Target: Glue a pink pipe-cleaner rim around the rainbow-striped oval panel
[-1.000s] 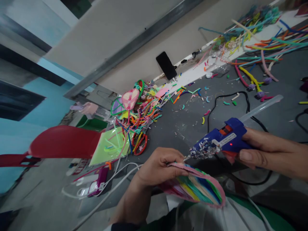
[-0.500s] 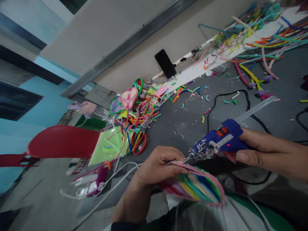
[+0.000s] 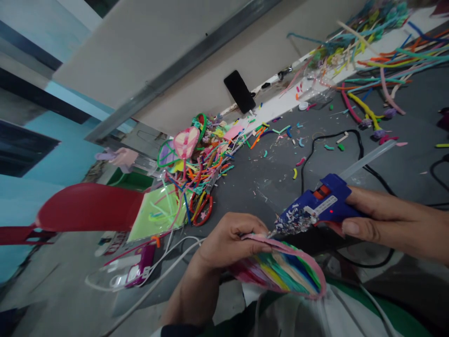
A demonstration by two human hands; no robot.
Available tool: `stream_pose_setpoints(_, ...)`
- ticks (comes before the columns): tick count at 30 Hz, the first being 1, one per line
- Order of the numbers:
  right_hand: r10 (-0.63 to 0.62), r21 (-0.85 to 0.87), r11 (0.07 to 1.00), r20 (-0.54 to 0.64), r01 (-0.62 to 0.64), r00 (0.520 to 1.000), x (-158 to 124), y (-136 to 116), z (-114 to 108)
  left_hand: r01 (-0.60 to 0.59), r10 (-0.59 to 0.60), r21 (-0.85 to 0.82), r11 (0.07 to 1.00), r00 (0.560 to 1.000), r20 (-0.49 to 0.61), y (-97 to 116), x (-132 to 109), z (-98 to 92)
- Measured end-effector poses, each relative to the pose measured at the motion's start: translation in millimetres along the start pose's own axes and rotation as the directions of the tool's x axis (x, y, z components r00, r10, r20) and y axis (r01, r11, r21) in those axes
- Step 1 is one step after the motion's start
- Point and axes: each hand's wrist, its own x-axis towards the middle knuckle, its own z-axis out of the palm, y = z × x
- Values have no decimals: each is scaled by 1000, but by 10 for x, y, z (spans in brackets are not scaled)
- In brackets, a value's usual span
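Low in the view, my left hand (image 3: 233, 243) pinches the edge of a rounded pipe-cleaner piece (image 3: 280, 271), striped in many colours with a pink rim. My right hand (image 3: 372, 220) is wrapped around a blue hot glue gun (image 3: 315, 203) with an orange trigger and a small red light. A clear glue stick (image 3: 366, 161) sticks out of its back. The gun's front is crusted with bits of fluff and glue. Its nozzle sits at the pink rim, close to my left fingertips; I cannot tell whether it touches.
Cut pipe cleaners (image 3: 210, 171) lie heaped on the grey table (image 3: 245, 206), beside red-handled scissors (image 3: 202, 210). A black phone (image 3: 240, 91) leans against the wall. Longer pipe cleaners (image 3: 414, 61) spread at the far right. A black cord (image 3: 303, 161) loops behind the gun. A red chair (image 3: 91, 206) stands left.
The view has shifted very slightly. Both hands, the glue gun and the striped piece keep nearly the same places.
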Motion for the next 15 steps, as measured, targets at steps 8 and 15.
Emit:
stream_pose_setpoints(8, 35, 13, 999, -9, -35, 999, 20, -1, -1, 3, -3, 6, 1000, 1000, -17, -20, -26, -8)
stream_pose_setpoints(15, 8, 69, 998, -9, -7, 1000, 34, -38, -6, 1, -2, -25, 1000, 1000, -26, -20, -32, -11)
